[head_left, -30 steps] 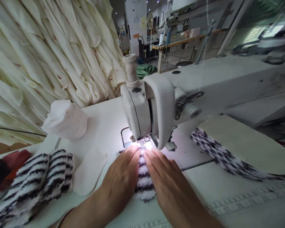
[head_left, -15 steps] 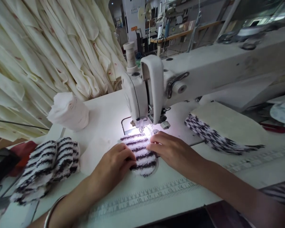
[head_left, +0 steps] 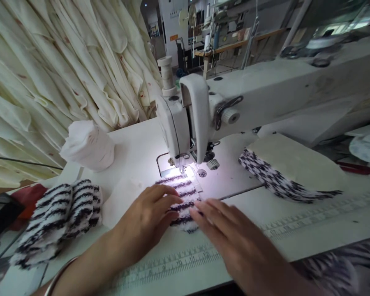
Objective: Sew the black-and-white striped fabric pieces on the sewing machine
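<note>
A striped black-and-white fluffy fabric piece [head_left: 185, 205] with a rounded near end lies under the needle area of a white sewing machine [head_left: 175, 127]. My left hand [head_left: 149, 220] rests on its left side, fingers spread and lying on the pile. On the right edge, my right hand [head_left: 234, 236] touches the fabric with outstretched fingertips, slightly blurred. Both hands are open. The machine's lamp lights the presser foot [head_left: 182, 167], and the far end of the fabric reaches up to it.
Folded striped fluffy pieces [head_left: 57, 218] lie at left, near a white cloth bundle [head_left: 89, 146]. To the right sits a stack of cut pieces with a cream backing [head_left: 296, 162], and red-handled scissors or a similar tool [head_left: 356, 167] beyond. A printed ruler [head_left: 179, 265] runs along the front edge. Cream cloth [head_left: 64, 70] hangs behind.
My right hand has come back toward me from beside the presser foot, its fingers opening out flat. The left hand's fingers have spread further over the fabric.
</note>
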### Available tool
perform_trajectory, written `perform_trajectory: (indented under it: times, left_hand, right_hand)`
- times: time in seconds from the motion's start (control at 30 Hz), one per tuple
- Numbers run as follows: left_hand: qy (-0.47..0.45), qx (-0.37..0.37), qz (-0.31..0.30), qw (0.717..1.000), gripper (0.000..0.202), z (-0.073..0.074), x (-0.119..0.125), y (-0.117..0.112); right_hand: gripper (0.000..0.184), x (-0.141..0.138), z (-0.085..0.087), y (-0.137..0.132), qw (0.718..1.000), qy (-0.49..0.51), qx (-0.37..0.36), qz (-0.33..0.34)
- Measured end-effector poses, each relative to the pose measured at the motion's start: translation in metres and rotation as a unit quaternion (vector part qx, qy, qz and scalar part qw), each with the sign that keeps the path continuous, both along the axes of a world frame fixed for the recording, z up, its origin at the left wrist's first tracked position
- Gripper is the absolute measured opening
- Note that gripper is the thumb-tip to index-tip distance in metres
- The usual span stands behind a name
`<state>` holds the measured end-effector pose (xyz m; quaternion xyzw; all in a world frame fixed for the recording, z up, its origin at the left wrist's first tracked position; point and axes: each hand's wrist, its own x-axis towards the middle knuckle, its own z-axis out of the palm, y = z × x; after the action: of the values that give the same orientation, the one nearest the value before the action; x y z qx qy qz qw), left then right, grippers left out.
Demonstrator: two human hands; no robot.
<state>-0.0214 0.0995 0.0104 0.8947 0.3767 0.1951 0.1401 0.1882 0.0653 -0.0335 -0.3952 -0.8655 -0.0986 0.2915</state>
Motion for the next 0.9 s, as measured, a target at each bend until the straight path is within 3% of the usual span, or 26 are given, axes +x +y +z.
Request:
perform_trajectory:
  times: [0.17,0.6,0.9]
  left_hand:
    - [0.050,-0.024,-0.076,0.996,0.024,-0.004,0.004,-0.001]
    - [0.032,-0.014,-0.088,0.996,0.027,-0.012,-0.011,0.032]
    - [0.016,0.003,-0.070,0.997,0.025,-0.008,-0.006,0.032]
  right_hand:
    - [0.050,-0.013,-0.017,-0.028,0.996,-0.045,-0.021,-0.075]
    - [0.049,-0.030,-0.008,0.010,0.996,0.004,0.005,-0.093]
    - [0.048,-0.030,-0.008,0.011,0.995,-0.003,0.002,-0.101]
